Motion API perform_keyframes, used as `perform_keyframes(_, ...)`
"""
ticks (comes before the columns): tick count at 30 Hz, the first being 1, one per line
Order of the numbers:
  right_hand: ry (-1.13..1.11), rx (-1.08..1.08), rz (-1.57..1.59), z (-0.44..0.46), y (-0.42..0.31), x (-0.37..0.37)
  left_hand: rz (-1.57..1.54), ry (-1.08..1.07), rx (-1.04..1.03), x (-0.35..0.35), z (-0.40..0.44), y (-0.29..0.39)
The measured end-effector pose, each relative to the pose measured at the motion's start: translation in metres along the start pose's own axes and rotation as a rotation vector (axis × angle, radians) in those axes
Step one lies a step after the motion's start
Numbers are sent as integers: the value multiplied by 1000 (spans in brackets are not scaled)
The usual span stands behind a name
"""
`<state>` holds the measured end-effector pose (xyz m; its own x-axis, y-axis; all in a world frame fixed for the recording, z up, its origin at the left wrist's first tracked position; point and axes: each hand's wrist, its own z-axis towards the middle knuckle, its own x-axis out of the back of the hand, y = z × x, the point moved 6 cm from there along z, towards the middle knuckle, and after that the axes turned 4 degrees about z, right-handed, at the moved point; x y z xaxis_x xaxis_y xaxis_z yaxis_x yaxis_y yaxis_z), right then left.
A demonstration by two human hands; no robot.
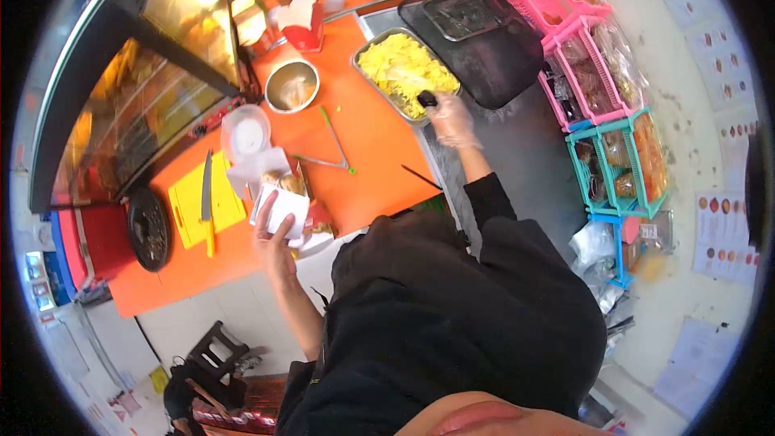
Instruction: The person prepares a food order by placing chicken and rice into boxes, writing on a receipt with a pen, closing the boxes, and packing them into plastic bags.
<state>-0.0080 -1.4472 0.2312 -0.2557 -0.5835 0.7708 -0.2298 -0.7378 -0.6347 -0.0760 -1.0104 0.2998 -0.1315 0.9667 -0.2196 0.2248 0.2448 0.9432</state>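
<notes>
My right hand (454, 123), in a clear plastic glove, is closed round the black handle of a utensil (427, 98) at the near edge of a metal tray of yellow rice (406, 69). The utensil's far end is not clear against the rice. My left hand (277, 236), ungloved, holds a small white container (286, 208) with its fingers spread along it. Just behind it stands an open food box (284, 181) with food inside. A round clear tub (246, 134) is beyond that box. Green-tipped tongs (335, 145) lie on the orange counter (371, 173).
A knife (207, 194) lies on a yellow cutting board (186, 208) at the left, beside a black round pan (149, 230). A steel bowl (292, 86) and red box (303, 24) stand further back. Pink and teal baskets (575, 73) line the right. Someone in black (190, 394) is at lower left.
</notes>
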Motion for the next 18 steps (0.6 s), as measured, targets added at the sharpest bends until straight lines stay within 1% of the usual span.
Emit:
perform_keyframes(1,101,146,-80,14,35,-33,90,-26,-18,-20,10,-6)
perform_keyframes(2,-13,50,-97,19,23,-27,180,-52,-39,-42,17,-8)
perform_keyframes(3,76,66,-116,18,17,-18,322,-20,-89,-68,18,-4)
perform_keyframes(4,171,83,-139,22,11,-7,605,14,-291,-105,14,14)
perform_keyframes(6,203,-29,255,36,-11,24,584,-82,-525,-165,10,-4)
perform_keyframes(7,133,-187,871,40,-10,10,705,-168,-592,-203,2,-12)
perform_keyframes(8,-34,-448,1576,28,-40,18,827,-255,-650,-237,-10,-22)
perform_keyframes(9,-157,-467,1911,30,-41,4,808,-254,-648,-261,-15,-35)
perform_keyframes(11,-157,-507,1951,28,-43,-5,772,-251,-641,-298,-15,-66)
perform_keyframes(14,-100,-502,1946,35,-20,15,721,-177,-689,-327,2,-80)
perform_keyframes(15,-84,-512,1931,31,-13,19,847,-187,-772,-341,-1,-74)
perform_keyframes(18,-24,-399,1897,21,14,34,849,-61,-674,-354,14,-87)
